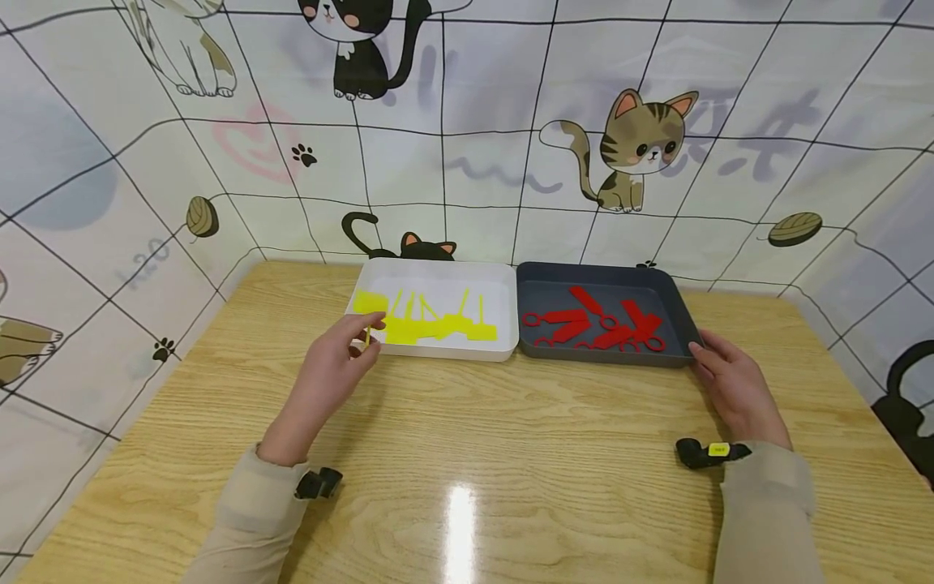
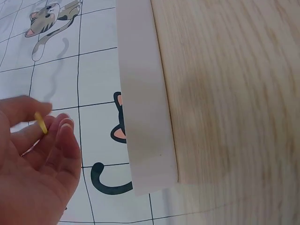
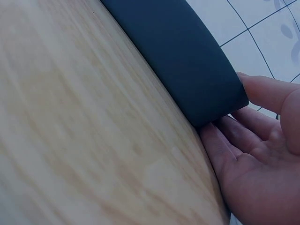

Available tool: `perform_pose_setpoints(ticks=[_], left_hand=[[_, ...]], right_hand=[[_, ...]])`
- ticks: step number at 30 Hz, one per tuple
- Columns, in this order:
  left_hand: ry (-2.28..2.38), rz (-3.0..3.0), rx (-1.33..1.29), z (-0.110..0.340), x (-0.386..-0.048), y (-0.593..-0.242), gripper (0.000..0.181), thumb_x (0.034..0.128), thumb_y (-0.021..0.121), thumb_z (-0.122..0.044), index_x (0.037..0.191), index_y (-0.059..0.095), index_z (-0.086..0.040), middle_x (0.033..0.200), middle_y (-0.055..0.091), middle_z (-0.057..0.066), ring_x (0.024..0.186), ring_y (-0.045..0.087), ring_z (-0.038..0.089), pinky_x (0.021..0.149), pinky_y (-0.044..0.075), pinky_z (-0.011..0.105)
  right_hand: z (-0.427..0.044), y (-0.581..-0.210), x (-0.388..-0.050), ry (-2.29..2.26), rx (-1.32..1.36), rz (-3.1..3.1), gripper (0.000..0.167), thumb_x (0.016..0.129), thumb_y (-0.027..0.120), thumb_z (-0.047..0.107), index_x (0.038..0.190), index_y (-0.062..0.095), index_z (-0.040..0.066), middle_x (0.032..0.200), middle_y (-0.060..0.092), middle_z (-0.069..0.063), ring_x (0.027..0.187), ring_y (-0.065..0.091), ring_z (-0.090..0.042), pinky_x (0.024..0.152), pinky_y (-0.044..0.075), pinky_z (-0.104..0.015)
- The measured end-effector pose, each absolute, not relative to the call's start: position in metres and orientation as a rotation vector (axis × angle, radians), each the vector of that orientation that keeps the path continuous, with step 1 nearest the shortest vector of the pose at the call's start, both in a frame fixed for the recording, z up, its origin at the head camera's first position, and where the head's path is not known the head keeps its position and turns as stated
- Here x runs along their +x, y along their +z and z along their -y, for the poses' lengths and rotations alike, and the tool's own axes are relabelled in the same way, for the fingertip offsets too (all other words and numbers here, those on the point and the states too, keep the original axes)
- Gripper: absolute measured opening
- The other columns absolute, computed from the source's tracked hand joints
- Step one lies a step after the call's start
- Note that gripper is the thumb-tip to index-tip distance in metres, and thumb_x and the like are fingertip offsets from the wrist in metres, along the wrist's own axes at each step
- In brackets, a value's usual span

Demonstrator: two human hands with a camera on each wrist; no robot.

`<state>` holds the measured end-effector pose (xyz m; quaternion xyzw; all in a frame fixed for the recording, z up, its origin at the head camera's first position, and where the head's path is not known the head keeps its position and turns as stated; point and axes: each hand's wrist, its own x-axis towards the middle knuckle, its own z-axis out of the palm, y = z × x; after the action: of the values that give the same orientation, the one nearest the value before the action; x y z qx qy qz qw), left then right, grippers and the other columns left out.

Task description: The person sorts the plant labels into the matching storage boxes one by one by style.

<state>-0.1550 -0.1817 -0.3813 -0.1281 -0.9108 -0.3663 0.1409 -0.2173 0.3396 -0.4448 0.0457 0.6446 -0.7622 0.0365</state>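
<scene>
My left hand (image 1: pixel 338 357) pinches a small thin yellow piece (image 2: pixel 41 123) between thumb and fingers, just above the front left corner of a white tray (image 1: pixel 503 312). Most of that piece is hidden by the fingers, so its shape is unclear. Flat yellow pieces (image 1: pixel 416 331), with wide ends and thin stems, lie overlapping in the tray. Alongside stands a dark grey tray (image 1: pixel 536 288), holding several flat red pieces (image 1: pixel 565 316) with a ring at one end. My right hand (image 1: pixel 737 385) holds its front right corner, thumb at the rim and fingers low against the side.
Both trays stand side by side at the back of a wooden table (image 1: pixel 467 430). A cloth (image 1: pixel 481 170) printed with cats and grid lines hangs behind and at the sides. Each wrist wears a small black camera (image 1: pixel 319 483).
</scene>
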Motion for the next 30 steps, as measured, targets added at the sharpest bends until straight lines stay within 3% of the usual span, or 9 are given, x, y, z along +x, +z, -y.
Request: perform_pose_setpoints(ticks=[7, 16, 20, 24, 30], left_hand=[[-1.137, 2.709, -0.517, 0.1831, -0.1582, -0.3835, 0.064, 0.0805, 0.066, -0.009, 0.137, 0.036, -0.014, 0.128, 0.043, 0.004, 0.102, 0.045, 0.020, 0.077, 0.048, 0.033], [-1.190, 2.748, -0.524, 0.1814, -0.1584, -0.3843, 0.072, 0.0784, 0.068, -0.009, 0.139, 0.031, -0.013, 0.131, 0.039, 0.003, 0.101, 0.048, 0.018, 0.078, 0.049, 0.033], [-1.198, 2.734, -0.565, 0.1803, -0.1598, -0.3870, 0.080, 0.0761, 0.070, -0.006, 0.141, 0.024, -0.009, 0.131, 0.034, 0.004, 0.102, 0.044, 0.018, 0.078, 0.049, 0.030], [-1.160, 2.702, -0.543, 0.1809, -0.1595, -0.3879, 0.080, 0.0754, 0.070, -0.003, 0.141, 0.024, -0.010, 0.124, 0.039, 0.004, 0.097, 0.048, 0.016, 0.075, 0.050, 0.027], [-1.180, 2.694, -0.520, 0.1809, -0.1590, -0.3851, 0.074, 0.0771, 0.070, -0.014, 0.139, 0.030, -0.010, 0.118, 0.045, 0.006, 0.092, 0.049, 0.015, 0.072, 0.050, 0.029]], right_hand=[[-0.3391, -0.4456, -0.2166, -2.332, 0.162, -1.988, 0.073, 0.086, 0.058, 0.023, 0.143, 0.015, 0.005, 0.144, 0.017, -0.008, 0.127, 0.028, -0.011, 0.096, 0.029, -0.017], [-0.3407, -0.4463, -0.2165, -2.330, 0.174, -1.974, 0.073, 0.087, 0.057, 0.023, 0.143, 0.014, 0.006, 0.145, 0.016, -0.006, 0.127, 0.028, -0.009, 0.101, 0.022, -0.021], [-0.3401, -0.4461, -0.2171, -2.326, 0.174, -1.983, 0.073, 0.086, 0.058, 0.023, 0.143, 0.015, 0.006, 0.144, 0.018, -0.007, 0.126, 0.030, -0.009, 0.098, 0.026, -0.018], [-0.3392, -0.4452, -0.2176, -2.316, 0.177, -2.000, 0.073, 0.086, 0.058, 0.024, 0.143, 0.016, 0.007, 0.144, 0.018, -0.007, 0.127, 0.029, -0.009, 0.096, 0.030, -0.016], [-0.3393, -0.4449, -0.2182, -2.331, 0.179, -1.981, 0.073, 0.086, 0.059, 0.024, 0.143, 0.016, 0.007, 0.143, 0.019, -0.007, 0.125, 0.031, -0.008, 0.091, 0.034, -0.012]])
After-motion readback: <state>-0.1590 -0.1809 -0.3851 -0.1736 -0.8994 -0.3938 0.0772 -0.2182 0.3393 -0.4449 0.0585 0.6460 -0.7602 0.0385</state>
